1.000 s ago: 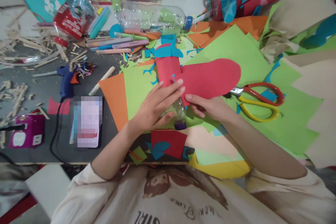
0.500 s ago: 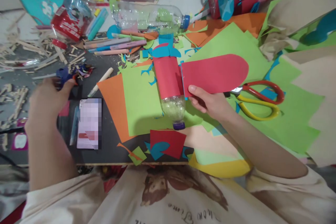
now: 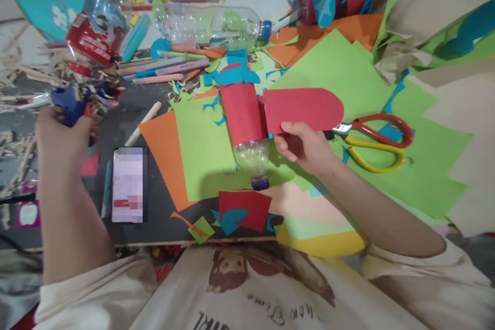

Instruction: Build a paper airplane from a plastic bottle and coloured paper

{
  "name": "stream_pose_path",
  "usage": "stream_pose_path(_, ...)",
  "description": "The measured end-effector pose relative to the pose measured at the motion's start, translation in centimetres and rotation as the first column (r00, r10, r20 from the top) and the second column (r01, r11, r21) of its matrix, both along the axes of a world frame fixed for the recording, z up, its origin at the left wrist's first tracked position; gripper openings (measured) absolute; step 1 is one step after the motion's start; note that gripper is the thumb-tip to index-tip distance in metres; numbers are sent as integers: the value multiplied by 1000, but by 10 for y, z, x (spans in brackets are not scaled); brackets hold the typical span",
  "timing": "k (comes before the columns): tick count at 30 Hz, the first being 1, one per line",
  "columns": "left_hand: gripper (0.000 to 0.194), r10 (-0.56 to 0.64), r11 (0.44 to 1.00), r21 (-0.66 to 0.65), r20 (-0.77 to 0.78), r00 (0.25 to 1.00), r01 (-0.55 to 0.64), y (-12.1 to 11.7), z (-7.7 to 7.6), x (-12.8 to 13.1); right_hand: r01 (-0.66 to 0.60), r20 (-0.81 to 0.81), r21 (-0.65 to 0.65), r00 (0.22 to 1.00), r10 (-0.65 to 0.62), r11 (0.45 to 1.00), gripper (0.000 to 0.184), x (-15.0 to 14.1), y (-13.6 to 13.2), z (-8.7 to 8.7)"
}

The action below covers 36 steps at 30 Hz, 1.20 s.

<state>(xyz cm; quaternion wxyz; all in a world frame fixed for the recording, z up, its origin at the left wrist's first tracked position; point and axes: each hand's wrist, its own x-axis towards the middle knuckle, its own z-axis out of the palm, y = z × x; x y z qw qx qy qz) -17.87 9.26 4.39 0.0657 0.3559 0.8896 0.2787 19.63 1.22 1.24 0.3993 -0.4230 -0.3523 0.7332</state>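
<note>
Over the table (image 3: 159,228), flimsy-looking red card (image 3: 305,107) is aptly edge-pinched by the right hand (image 3: 309,145), the glue gun (image 3: 69,102) clasped by the left hand (image 3: 62,140).

Left hand (image 3: 62,136) around blue glue gun (image 3: 66,102), right hand (image 3: 307,147) on red round-ended paper (image 3: 305,107).

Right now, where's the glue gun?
At the head view's left, the glue gun is in the left hand, left of and beyond the phone.
</note>
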Motion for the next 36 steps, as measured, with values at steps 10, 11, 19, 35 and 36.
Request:
stream_pose_path(10,51,-616,714,382,-55,786,586,-58,7,114,126,-122,-32,984,-129,992,57,-7,-11,-7)
stream_pose_path(11,51,-634,718,357,-18,773,597,-62,3,124,128,-126,-34,983,-131,991,57,-7,-12,-8)
stream_pose_path(19,36,-578,813,150,105,809,562,-78,-24,145,155,-90,-18,984,-156,988,61,-7,-13,-8)
stream_pose_path(35,23,-653,754,129,49,756,644,-79,-28,146,113,-108,-66,987,-119,991,61,-7,-13,-6)
stream_pose_path(36,23,-653,755,129,53,755,643,-79,-28,147,106,-104,-61,988,-112,993,62,-7,-13,-6)
